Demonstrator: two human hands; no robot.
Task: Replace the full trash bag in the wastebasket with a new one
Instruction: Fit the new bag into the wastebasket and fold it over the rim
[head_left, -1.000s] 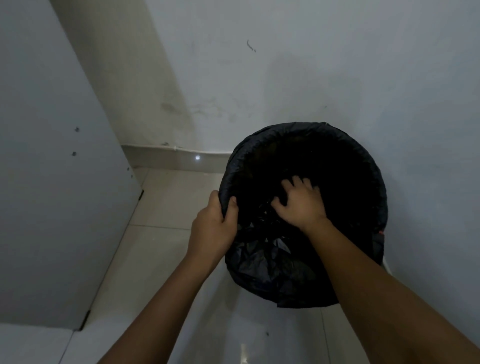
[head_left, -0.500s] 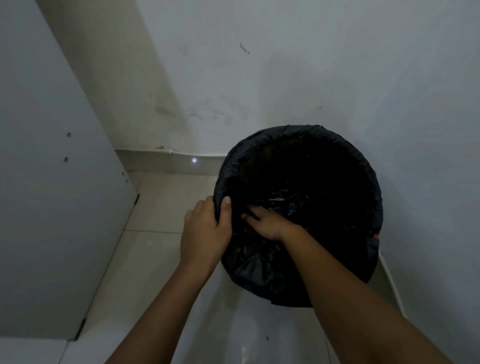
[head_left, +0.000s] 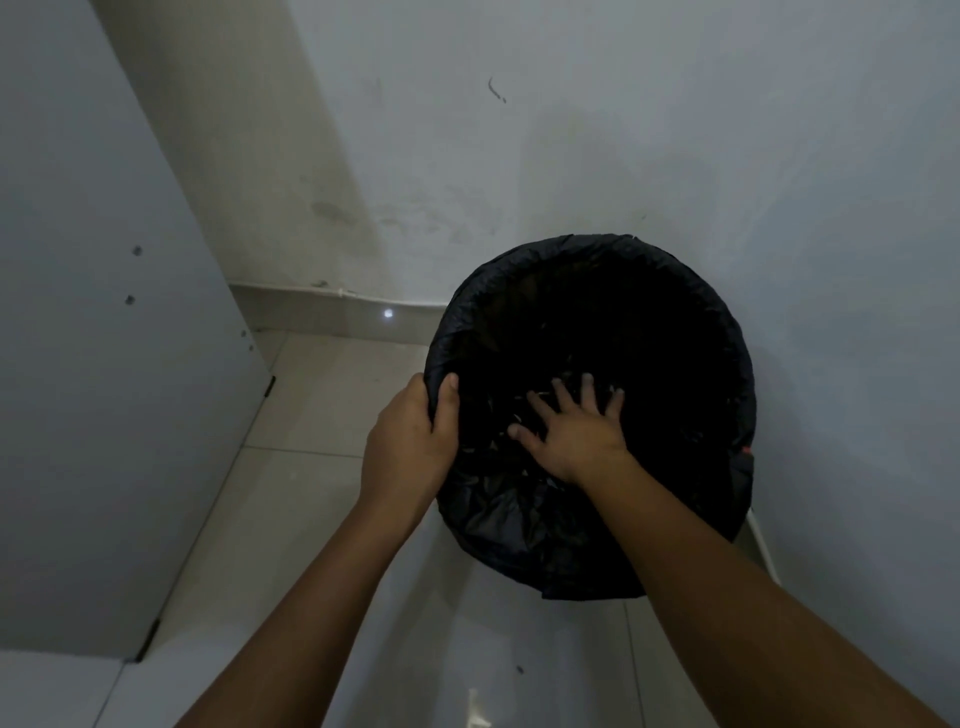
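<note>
black trash bag rim pinched by left hand; right hand splayed flat inside.

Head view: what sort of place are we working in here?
Probably an indoor corner of a home or utility room: pale floor tiles, a scuffed painted wall with a skirting strip, and a wastebasket lined with a black bag.

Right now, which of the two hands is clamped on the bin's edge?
The left hand: its thumb hooks over the black bag at the rim, grip closed. The right hand lies spread flat inside the wastebasket, holding nothing.
</note>
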